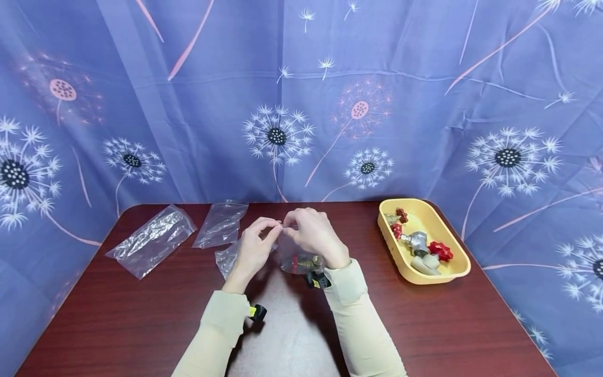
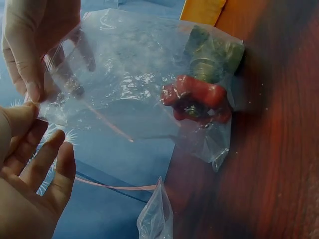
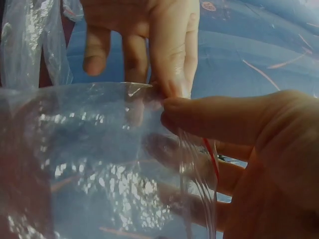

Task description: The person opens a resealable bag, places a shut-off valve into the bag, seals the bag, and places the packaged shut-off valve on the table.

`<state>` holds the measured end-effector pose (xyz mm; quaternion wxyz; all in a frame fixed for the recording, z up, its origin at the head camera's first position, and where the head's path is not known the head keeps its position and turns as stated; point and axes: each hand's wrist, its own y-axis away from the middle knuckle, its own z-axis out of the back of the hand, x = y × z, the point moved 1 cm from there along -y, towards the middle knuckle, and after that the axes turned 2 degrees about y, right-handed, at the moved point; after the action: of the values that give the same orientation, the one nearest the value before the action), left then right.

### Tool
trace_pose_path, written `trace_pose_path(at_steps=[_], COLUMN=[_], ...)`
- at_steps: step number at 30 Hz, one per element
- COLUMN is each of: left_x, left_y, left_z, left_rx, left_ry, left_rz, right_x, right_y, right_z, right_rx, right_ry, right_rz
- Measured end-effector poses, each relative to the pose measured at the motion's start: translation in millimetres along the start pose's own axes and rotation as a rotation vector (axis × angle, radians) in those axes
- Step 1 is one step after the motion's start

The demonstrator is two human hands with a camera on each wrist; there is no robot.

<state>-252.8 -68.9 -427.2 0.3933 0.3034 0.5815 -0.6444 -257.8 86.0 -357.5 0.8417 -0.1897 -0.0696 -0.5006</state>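
Observation:
A clear zip bag (image 2: 124, 59) hangs between the two hands with a valve (image 2: 199, 102) inside it. This valve has a red handwheel and a brass-coloured body, and lies at the bag's lower end. My left hand (image 1: 252, 251) pinches a top corner of the bag between thumb and forefinger, its other fingers loosely bent. Right beside it, my right hand (image 1: 314, 235) pinches the zip edge, where a red line shows in the right wrist view. The fingertips of both hands meet at that corner.
A yellow tray (image 1: 459, 256) at the right holds several valves, some with red handwheels. To the left on the dark red table (image 1: 141, 324) lie a large clear bag (image 1: 153, 241), a smaller one (image 1: 220, 225) and another (image 1: 227, 259) near the left hand. Behind hangs a blue dandelion-print cloth (image 1: 212, 104).

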Motion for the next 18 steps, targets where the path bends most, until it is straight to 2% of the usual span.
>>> trace_pose_path(at_steps=[6,11,18], left_x=[-27.2,-28.3,-27.3], left_y=[3.0,2.7,3.6], left_z=[2.0,1.0,0.4], left_rx=[0.001,-0.001,0.001], left_ry=[-0.017,-0.017,-0.01], left_rz=[-0.01,-0.018,-0.017], right_x=[-2,-3,-4], right_y=[0.5,0.4,2.3], right_z=[-3,-3,-3], right_rx=[-0.047,-0.084,-0.076], right_ry=[-0.025,-0.021,-0.032], right_rz=[0.002,0.019,0.023])
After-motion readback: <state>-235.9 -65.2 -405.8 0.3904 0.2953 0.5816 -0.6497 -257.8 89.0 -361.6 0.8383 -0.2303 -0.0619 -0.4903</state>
